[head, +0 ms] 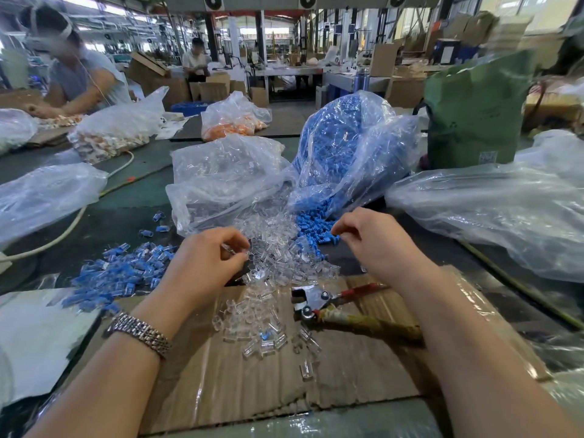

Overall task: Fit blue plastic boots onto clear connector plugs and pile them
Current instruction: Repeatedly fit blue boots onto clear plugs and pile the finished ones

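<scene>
Picking parts — a clear plug in the left hand, a boot sought by the right.

From the desk's left edge inward: the pile of finished blue-booted plugs (pixel 118 273), then the left hand (pixel 205 263), its thumb and fingers curled and pinching one clear connector plug (pixel 235 249) above the loose clear plugs (pixel 278 257). Right of those lie the spilled blue boots (pixel 311 224), just under the right hand (pixel 371 241), whose fingertips are pinched together over them — whether they hold a boot I cannot tell. The boots lie nearer the right hand; the plug's long axis is too blurred to judge. The green bag (pixel 474 112) carries print too small to read.
</scene>
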`<state>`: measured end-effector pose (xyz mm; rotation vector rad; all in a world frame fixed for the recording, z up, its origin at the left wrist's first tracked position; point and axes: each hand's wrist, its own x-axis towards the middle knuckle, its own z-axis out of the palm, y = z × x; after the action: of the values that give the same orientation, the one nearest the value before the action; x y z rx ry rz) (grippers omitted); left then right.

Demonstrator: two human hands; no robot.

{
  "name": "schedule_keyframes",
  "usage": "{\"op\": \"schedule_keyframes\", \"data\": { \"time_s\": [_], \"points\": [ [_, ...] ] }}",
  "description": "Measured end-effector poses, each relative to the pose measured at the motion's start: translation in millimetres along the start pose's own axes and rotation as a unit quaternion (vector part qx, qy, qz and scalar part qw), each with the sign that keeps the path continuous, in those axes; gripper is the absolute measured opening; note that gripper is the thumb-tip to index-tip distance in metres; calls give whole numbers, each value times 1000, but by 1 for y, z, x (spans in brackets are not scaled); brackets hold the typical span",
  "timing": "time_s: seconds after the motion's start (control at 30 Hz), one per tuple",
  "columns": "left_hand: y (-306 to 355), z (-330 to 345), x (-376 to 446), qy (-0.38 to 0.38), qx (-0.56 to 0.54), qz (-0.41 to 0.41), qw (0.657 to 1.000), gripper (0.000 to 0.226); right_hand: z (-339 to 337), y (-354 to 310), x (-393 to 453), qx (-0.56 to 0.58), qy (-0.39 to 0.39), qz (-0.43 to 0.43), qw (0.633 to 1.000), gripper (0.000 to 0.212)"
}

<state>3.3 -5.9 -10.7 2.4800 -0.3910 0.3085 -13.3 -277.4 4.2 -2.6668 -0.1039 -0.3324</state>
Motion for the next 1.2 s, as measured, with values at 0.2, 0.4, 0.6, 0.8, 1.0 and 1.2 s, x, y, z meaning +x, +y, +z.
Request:
{"op": "schedule_keyframes", "data": {
  "time_s": [0.2,0.4,0.6,0.8,1.0,1.2],
  "points": [
    [11,-5,-1,-42,-278,-120,952,10,18,-5,10,-46,-68,10,997,15],
    [20,-1,-3,-62,-450,-145,879,31,17,-4,8,-32,-60,11,998,6],
    [24,2,-6,-100,-593,-153,785,35,0,-15,-2,204,-13,-24,979,11],
    [29,5,-8,-119,-615,-147,765,23,-7,-35,-13,315,-1,-101,944,15],
    [31,3,-8,-137,-625,-134,756,22,-6,-44,-19,298,3,-138,945,12],
    [33,5,-8,-136,-619,-119,764,21,-6,-49,-23,243,28,-155,957,11]
  ]
}}
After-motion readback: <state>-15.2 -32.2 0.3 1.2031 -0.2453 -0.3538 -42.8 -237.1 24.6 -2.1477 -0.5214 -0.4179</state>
